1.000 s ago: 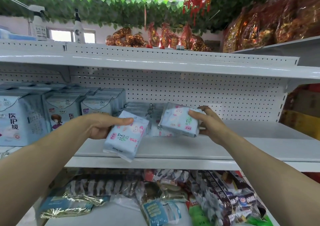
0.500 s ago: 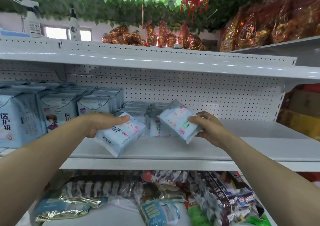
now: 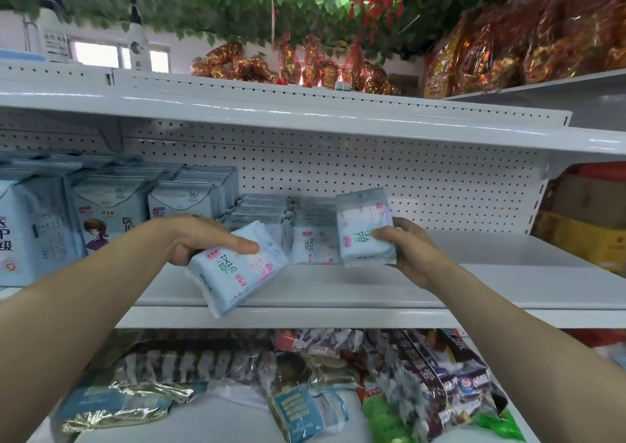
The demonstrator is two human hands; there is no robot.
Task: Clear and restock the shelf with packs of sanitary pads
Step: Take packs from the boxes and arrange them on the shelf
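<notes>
My left hand (image 3: 206,239) grips a small pale-blue pack of sanitary pads (image 3: 233,273), tilted, over the front edge of the white shelf (image 3: 372,286). My right hand (image 3: 406,249) holds a second small pack (image 3: 364,229) upright just above the shelf, right of a short stack of like packs (image 3: 311,239) standing on the board. Larger blue packs (image 3: 111,208) fill the shelf's left part in rows. The shelf board to the right of my right hand is bare.
A pegboard back panel (image 3: 406,178) closes the shelf behind. The shelf above (image 3: 305,117) carries spray bottles and red-gold foil goods. Below, a lower shelf holds loose snack bags (image 3: 423,375). Cardboard boxes (image 3: 582,225) stand at the far right.
My right hand has turned its pack from tilted to upright and brought it nearer the stack. My left hand's pack has turned, its printed face more toward me.
</notes>
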